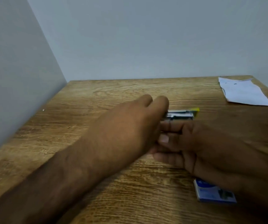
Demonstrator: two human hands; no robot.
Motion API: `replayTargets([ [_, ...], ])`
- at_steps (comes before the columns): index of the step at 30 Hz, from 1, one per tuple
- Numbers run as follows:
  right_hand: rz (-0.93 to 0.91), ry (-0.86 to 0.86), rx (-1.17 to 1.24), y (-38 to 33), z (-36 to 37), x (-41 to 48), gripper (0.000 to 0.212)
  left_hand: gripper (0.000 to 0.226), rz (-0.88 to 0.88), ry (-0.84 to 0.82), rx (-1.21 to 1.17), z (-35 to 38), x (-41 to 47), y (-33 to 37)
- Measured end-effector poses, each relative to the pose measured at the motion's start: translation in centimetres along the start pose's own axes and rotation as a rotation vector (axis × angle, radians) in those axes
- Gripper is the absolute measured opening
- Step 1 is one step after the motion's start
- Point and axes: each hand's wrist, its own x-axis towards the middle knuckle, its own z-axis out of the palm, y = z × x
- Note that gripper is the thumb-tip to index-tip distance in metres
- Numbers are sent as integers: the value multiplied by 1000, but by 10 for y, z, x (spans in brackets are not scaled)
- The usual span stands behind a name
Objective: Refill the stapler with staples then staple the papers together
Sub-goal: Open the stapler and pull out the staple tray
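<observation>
A small stapler (181,114) with a metal body and a yellow end lies at the middle of the wooden table (97,101). My left hand (130,125) reaches across from the left, and its fingers cover the stapler's left end. My right hand (194,146) comes in from the right with its fingers curled around the near side of the stapler. Much of the stapler is hidden behind both hands. A blue and white staple box (214,192) lies near the front, partly under my right forearm. Folded white papers (243,92) rest at the far right corner.
The table stands in a corner, with a grey wall (16,70) along its left side and another behind it. A tiny white speck (43,110) lies near the left wall. The table's right edge runs close past the papers.
</observation>
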Motion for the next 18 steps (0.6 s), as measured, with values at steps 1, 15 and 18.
replayTargets([
  [1, -32, 12, 27, 1, 1, 1, 30, 27, 3, -11, 41, 1, 0, 3],
  [15, -154, 123, 234, 1, -3, -1, 25, 26, 83, 181, -21, 2, -12, 12],
  [18, -154, 86, 220, 0, -6, 0, 25, 25, 62, 212, -93, 2, -13, 9],
])
